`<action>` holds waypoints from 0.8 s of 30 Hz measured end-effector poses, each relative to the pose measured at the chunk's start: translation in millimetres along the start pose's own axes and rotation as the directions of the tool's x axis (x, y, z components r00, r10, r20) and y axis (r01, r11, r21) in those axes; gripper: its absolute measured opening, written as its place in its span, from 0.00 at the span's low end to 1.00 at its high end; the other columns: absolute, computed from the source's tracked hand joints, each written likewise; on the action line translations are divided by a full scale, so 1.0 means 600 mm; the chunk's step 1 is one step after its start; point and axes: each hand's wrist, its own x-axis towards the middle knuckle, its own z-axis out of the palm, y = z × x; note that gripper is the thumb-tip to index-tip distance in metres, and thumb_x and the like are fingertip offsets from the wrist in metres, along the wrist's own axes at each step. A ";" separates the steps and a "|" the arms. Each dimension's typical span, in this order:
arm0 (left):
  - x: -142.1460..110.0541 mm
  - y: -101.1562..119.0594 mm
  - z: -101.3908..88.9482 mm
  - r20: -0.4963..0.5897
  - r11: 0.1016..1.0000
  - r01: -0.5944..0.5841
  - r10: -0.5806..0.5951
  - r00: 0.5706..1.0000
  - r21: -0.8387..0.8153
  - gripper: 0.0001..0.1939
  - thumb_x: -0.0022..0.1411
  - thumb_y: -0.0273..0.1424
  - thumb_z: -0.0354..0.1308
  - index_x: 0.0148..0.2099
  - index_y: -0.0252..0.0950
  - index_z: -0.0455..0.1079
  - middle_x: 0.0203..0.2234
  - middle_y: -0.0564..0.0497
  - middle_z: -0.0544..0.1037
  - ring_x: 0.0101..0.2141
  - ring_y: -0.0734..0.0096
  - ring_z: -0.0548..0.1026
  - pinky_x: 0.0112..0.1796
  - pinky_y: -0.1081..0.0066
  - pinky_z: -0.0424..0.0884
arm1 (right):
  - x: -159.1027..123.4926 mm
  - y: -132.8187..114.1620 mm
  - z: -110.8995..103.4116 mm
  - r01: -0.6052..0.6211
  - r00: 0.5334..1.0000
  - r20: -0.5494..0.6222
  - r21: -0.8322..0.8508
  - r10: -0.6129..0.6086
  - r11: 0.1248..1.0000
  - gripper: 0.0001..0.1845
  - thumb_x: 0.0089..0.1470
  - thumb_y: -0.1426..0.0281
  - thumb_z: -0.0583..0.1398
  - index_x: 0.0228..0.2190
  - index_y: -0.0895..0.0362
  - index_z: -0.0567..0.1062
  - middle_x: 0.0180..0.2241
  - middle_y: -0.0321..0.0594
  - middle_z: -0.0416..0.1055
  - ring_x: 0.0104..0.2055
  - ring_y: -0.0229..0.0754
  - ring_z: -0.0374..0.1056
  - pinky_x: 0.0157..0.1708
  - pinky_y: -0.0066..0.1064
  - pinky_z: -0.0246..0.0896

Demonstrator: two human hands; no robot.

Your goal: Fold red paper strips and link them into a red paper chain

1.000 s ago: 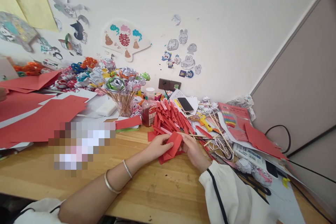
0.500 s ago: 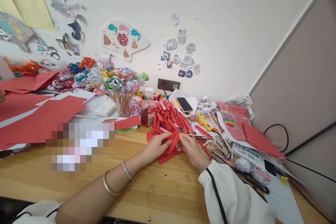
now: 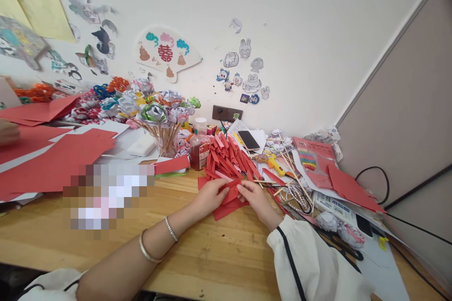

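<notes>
A small piece of red paper (image 3: 232,192) is held between my two hands, low over the wooden table. My left hand (image 3: 212,197) grips its left side, thumb on top. The fingers of my right hand (image 3: 254,200) pinch its right end. Under the hands lies more red paper (image 3: 226,210), flat on the wood. Just beyond is a heap of folded red paper strips (image 3: 231,157). My fingers partly cover the held piece, so its full shape is hidden.
Behind stand a bottle of red liquid (image 3: 199,148) and a jar of paper flowers (image 3: 165,136). A phone (image 3: 248,140), a yellow glue gun (image 3: 274,164) and scissors (image 3: 341,244) lie rightward. Large red sheets (image 3: 60,162) cover the left, where another person's hand (image 3: 7,132) shows.
The held red paper, which stood up more, now lies flatter and folded between my fingers. My right fingers have shifted slightly along it. The other person's hand has come further into view at left.
</notes>
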 end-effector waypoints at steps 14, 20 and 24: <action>0.003 0.004 -0.003 0.033 0.993 0.092 -0.090 0.995 -0.079 0.10 0.52 0.33 0.50 0.33 0.33 0.68 0.28 0.50 0.74 0.30 0.69 0.69 0.31 0.74 0.62 | -0.003 -0.001 0.001 0.199 0.978 0.016 -0.392 -0.209 0.898 0.17 0.52 0.62 0.49 0.18 0.59 0.64 0.17 0.33 0.59 0.21 0.34 0.56 0.22 0.25 0.49; 0.004 0.007 -0.004 0.027 0.989 0.128 -0.127 0.992 -0.079 0.11 0.52 0.33 0.48 0.29 0.32 0.68 0.25 0.51 0.73 0.27 0.70 0.68 0.29 0.74 0.62 | -0.004 -0.003 0.001 0.177 0.983 0.016 -0.310 -0.180 0.934 0.19 0.53 0.60 0.47 0.19 0.58 0.64 0.18 0.34 0.60 0.21 0.34 0.58 0.22 0.25 0.53; 0.005 0.007 -0.001 0.022 0.988 0.132 -0.131 0.991 -0.076 0.13 0.53 0.34 0.46 0.28 0.31 0.68 0.24 0.50 0.73 0.26 0.70 0.67 0.28 0.74 0.61 | -0.003 0.000 0.005 0.149 0.988 -0.006 -0.271 -0.156 0.951 0.18 0.52 0.60 0.48 0.18 0.58 0.64 0.18 0.34 0.61 0.21 0.35 0.58 0.21 0.24 0.54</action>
